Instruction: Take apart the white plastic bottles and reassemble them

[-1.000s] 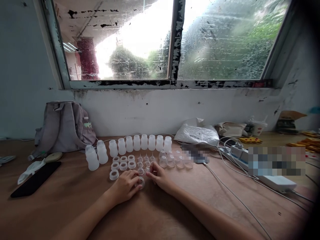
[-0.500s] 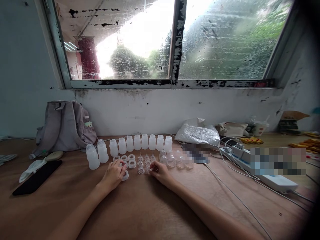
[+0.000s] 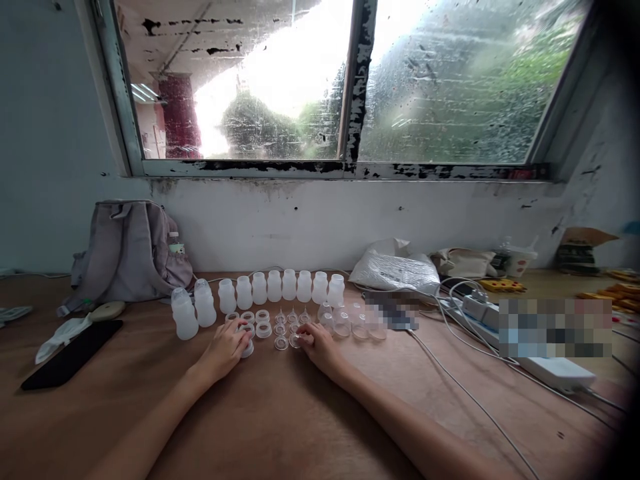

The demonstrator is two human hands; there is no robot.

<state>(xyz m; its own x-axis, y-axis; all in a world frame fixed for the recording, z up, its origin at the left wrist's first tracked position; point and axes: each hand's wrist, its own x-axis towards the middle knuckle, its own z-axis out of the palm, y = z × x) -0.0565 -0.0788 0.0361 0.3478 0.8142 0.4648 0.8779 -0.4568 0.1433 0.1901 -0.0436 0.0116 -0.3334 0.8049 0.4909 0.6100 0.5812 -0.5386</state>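
Observation:
At the front of a cluster of white bottle collars point(image 3: 263, 329), my left hand point(image 3: 225, 348) has its fingers curled onto one white screw collar point(image 3: 247, 349). My right hand point(image 3: 321, 348) rests on the table, its thumb and fingers pinched at the edge of a clear bottle nipple point(image 3: 295, 341); the fingers partly cover it. More nipples point(image 3: 281, 343) stand in short rows between the hands. Behind them runs a row of frosted baby bottles point(image 3: 289, 285). Two bottles with clear caps point(image 3: 185, 317) stand to the left. Clear domed caps point(image 3: 342, 325) sit right of my right hand.
A grey backpack point(image 3: 133, 253), a black pouch point(image 3: 73, 357) and a white cloth point(image 3: 63, 339) lie left. Toward the right are a silver plastic parcel point(image 3: 397, 270), a phone with a cable point(image 3: 450, 390), and a white power strip point(image 3: 555, 368). The window wall bounds the back.
My left hand and the collar under its fingers have shifted slightly left. My right hand stays at nearly the same spot by the nipples. The view has tilted very slightly.

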